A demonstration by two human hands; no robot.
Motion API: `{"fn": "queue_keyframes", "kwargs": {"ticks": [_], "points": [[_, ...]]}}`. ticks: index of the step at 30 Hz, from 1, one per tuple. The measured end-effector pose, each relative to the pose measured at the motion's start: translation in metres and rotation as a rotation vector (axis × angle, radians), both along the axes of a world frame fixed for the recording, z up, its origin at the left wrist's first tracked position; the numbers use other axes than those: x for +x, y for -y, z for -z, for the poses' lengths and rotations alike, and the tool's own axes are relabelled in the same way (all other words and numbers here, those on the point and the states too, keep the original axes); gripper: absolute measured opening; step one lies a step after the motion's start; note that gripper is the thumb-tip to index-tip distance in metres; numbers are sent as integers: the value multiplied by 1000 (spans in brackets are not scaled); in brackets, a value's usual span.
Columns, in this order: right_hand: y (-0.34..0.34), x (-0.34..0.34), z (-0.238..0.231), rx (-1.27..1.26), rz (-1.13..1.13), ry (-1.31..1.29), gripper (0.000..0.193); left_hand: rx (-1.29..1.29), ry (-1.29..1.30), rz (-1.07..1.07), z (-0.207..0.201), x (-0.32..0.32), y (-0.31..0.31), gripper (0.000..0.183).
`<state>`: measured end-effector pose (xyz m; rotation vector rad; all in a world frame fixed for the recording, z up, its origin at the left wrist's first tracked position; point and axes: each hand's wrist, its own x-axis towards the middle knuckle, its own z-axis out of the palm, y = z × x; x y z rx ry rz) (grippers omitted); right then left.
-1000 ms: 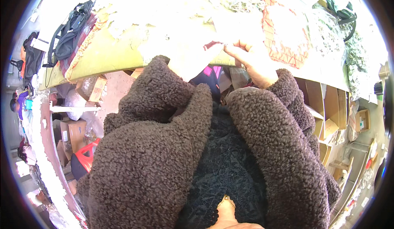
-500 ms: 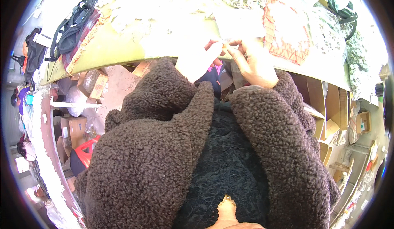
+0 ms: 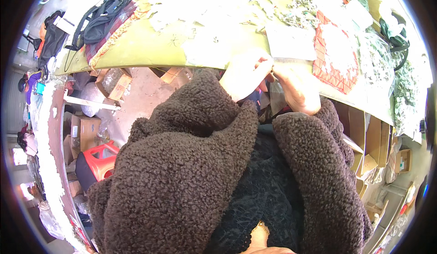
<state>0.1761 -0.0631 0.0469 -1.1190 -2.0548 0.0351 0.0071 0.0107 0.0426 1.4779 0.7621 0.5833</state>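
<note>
The person's 2 hands meet at the near edge of a big yellow-green table point(image 3: 207, 56). The left hand point(image 3: 244, 77) has its fingers curled in, with the thumb and fingertips close together. The right hand point(image 3: 298, 88) has its fingers bent in too, in a narrow pinch, and its tips come right up to the left hand's tips. The bright light and the fingers hide what is in the pinch, so I cannot tell if either hand holds a small thing. The thing nearest to the fingers is a flat white sheet point(image 3: 291, 42), which lies on the table just past them. To the right of the sheet is a red-orange cloth point(image 3: 321, 63) with lines on it, and then a clear bag point(image 3: 375, 63) with green and white bits. Far to the left on the table, 1 black bag point(image 3: 101, 22) with straps lies by a dark red checked cloth point(image 3: 109, 38) with an orange fringe. Both arms have fuzzy brown sleeves point(image 3: 191, 108). Lower down on the left is 1 red stool point(image 3: 99, 162), near a cardboard box point(image 3: 85, 133).
</note>
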Motion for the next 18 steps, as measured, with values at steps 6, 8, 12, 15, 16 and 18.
{"fn": "queue_keyframes", "kwargs": {"ticks": [6,8,12,15,16,18], "points": [[2,-6,5,-159,200,-308,18,685,-37,-133,10,-43,-83,24],[4,-7,10,-485,283,-710,9,878,-384,-323,15,-63,-116,24],[4,-7,13,-561,134,-871,13,922,-719,-329,18,-80,-153,24],[2,-9,6,-636,123,-962,12,920,-725,-309,5,-74,-147,25],[1,-11,3,-637,137,-983,12,909,-703,-304,-1,-69,-140,25],[-3,-14,-5,-643,148,-1051,12,799,-575,-251,-11,-57,-115,26]]}}
